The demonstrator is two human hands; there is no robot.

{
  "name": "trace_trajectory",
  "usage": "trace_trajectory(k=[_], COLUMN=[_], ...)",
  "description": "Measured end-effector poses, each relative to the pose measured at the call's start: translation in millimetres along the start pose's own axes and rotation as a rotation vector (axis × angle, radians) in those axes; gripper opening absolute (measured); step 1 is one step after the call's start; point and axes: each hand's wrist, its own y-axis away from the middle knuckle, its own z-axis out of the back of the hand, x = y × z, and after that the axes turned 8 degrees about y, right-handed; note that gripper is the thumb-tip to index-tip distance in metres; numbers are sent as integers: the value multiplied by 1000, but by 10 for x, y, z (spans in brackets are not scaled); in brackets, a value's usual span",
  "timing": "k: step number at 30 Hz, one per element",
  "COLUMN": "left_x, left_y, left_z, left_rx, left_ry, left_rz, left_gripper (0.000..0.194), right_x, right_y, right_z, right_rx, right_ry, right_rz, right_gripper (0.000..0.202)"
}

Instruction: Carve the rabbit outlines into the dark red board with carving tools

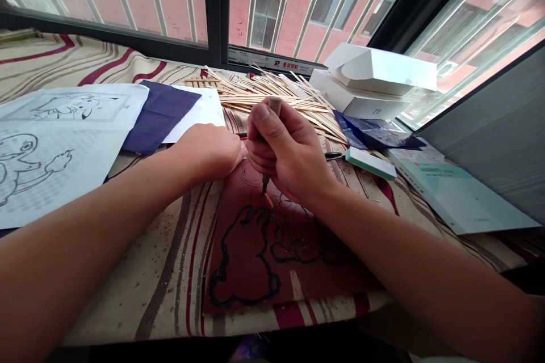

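My right hand [289,153] is wrapped around the upright handle of a carving tool [275,105], thumb near its top. Its tip meets a dark red board [244,261], where a pale shaving or cut mark [268,199] shows. Thick black outlines of cartoon figures run over the board, and thinner drawn lines lie near its top. A bare pale patch [295,285] shows near the board's lower edge. My left hand [213,150] is closed at the board's upper left corner, beside my right hand. Its fingertips are hidden, so I cannot make out what they grip.
Printed line drawings [63,147] and dark blue paper [164,110] lie left. Thin wooden sticks [272,91] are piled behind my hands, beside a white box [374,79]. An eraser-like block [370,163] and a book [460,187] lie right. Barred windows stand behind.
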Motion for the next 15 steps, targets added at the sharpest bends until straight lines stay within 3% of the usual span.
trace_trajectory(k=[5, 15], left_x=[-17, -23], left_y=[-18, -7], left_z=[2, 2], left_rx=[-15, 2], left_ry=[17, 35], left_rz=[63, 43], left_gripper=[47, 45], right_x=[8, -8], right_y=[19, 6], right_z=[-2, -45], right_rx=[-22, -49], right_ry=[34, 66], right_rz=[18, 25], right_gripper=[41, 40])
